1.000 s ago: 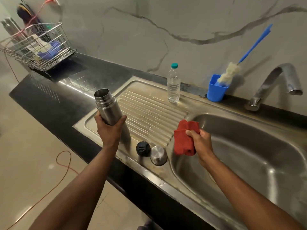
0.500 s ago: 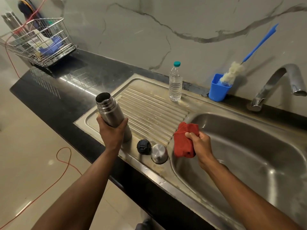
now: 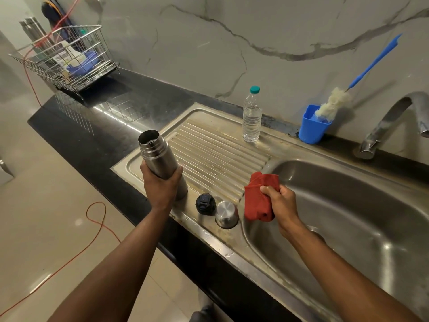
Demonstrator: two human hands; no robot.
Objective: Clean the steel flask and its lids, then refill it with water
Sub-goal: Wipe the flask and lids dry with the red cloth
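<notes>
steel flask (image 3: pixel 160 159): gripped around its lower body by the left hand (image 3: pixel 160 189), tilted with the open mouth leaning up and to the left; its base is set at or just above the front left part of the drainboard (image 3: pixel 216 149), contact cannot be told.
left hand: fingers and thumb are wrapped around the flask from the near side, closed firmly on it.
right hand (image 3: pixel 282 201): curled into a fist around a folded red cloth (image 3: pixel 260 198), the thumb pressed on the cloth's upper part; held at the left edge of the sink basin (image 3: pixel 348 205).
red cloth: bunched and hanging from the fist, just right of the steel lid.
black lid (image 3: pixel 205 204): laid on the front flat strip of the drainboard, between the flask base and the steel lid.
steel lid (image 3: pixel 226 214): set upside down like a small cup, touching or nearly touching the black lid, just beside the cloth.
water bottle (image 3: pixel 252 115): clear plastic with a teal cap, stood upright at the back of the drainboard.
blue cup (image 3: pixel 312 129): placed on the counter by the wall, a bottle brush (image 3: pixel 334 103) with a blue handle leaned in it.
tap (image 3: pixel 394 119): curved over the basin at the far right.
wire rack (image 3: pixel 67 59): seen on the black counter (image 3: pixel 97 135) at the far left, well apart from the hands.
</notes>
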